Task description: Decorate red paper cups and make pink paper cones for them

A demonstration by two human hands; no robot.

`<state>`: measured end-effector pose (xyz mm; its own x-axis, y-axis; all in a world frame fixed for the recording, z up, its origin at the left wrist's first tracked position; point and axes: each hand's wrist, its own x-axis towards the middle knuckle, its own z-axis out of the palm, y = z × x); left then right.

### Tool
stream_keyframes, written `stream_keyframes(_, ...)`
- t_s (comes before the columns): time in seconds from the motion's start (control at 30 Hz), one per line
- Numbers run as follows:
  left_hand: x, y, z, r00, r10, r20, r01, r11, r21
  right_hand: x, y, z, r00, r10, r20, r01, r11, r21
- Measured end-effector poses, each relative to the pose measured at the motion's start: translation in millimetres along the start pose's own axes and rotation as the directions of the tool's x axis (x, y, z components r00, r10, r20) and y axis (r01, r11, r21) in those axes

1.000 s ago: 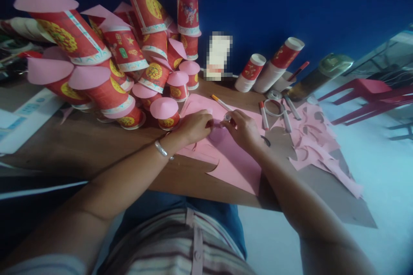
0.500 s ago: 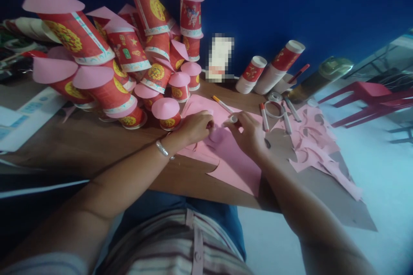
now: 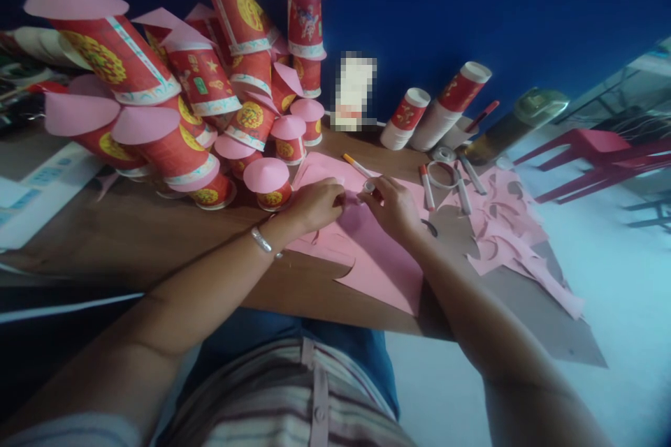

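Note:
My left hand is closed over the pink paper, its fingertips pinching what looks like a small pink paper piece. Facing it, my right hand is closed around a small white round-ended thing, a tube or roll; its exact kind is unclear. Both hands are a short way apart above pink paper sheets on the brown table. Beyond the fingers lies a marker with an orange cap. Left of the hands stands a small red paper cup with a pink cone top.
Stacked red cups with pink cones crowd the left. Plain cup stacks, a tape roll, markers and a bottle stand or lie to the right. Pink paper scraps cover the right side. A red stool stands beyond.
My right hand has shifted slightly toward the left hand, turning the white thing a little. The whole view has moved slightly; the other objects keep their places.

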<state>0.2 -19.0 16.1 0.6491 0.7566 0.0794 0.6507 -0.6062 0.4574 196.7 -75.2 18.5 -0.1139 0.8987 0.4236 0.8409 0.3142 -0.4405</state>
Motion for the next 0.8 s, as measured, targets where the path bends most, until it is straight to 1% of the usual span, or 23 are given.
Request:
stream_keyframes(0.13, 0.1, 0.4, -0.1, 1.000, -0.019, 0.001, 0.019, 1.000, -0.013, -4.3, 1.1, -6.2, 0.998, 0.008, -0.061, -0.011, 0.999, -0.050)
stream_keyframes(0.23, -0.3, 0.1, -1.5, 1.000, -0.014, 0.003, 0.014, 1.000, -0.027, -9.5, -4.8, -10.4, 0.993, 0.025, -0.120, -0.029, 0.999, -0.031)
stream_keyframes(0.3, -0.6, -0.4, -2.3, 1.000, -0.010, 0.013, 0.010, 0.999, -0.042, -12.1, -10.8, -9.8, 0.995, 0.021, -0.096, -0.020, 1.000, 0.014)
stream_keyframes(0.37, -0.7, -1.2, -2.1, 1.000, -0.009, 0.016, 0.010, 0.998, -0.061, -13.2, -16.0, -6.4, 0.999, 0.009, -0.035, -0.007, 0.998, 0.055)
stream_keyframes(0.43, -0.6, -2.0, -1.1, 1.000, -0.005, 0.012, 0.006, 0.997, -0.074, -12.7, -18.8, -2.3, 1.000, 0.002, 0.016, -0.003, 0.998, 0.070)
stream_keyframes(0.5, -0.3, -2.4, -0.2, 1.000, 0.001, 0.012, 0.000, 0.996, -0.084, -10.6, -18.6, 0.7, 0.999, 0.001, 0.038, -0.004, 0.998, 0.066)
stream_keyframes(0.67, 0.4, -0.8, -0.7, 1.000, 0.006, 0.009, -0.005, 0.999, -0.044, -2.5, -8.3, 2.0, 1.000, 0.002, 0.019, -0.003, 1.000, 0.016)
stream_keyframes(0.8, 1.1, -0.8, -0.5, 1.000, 0.001, 0.000, -0.001, 1.000, -0.009, -1.3, 1.0, -2.8, 1.000, 0.011, -0.028, -0.012, 0.999, -0.047)
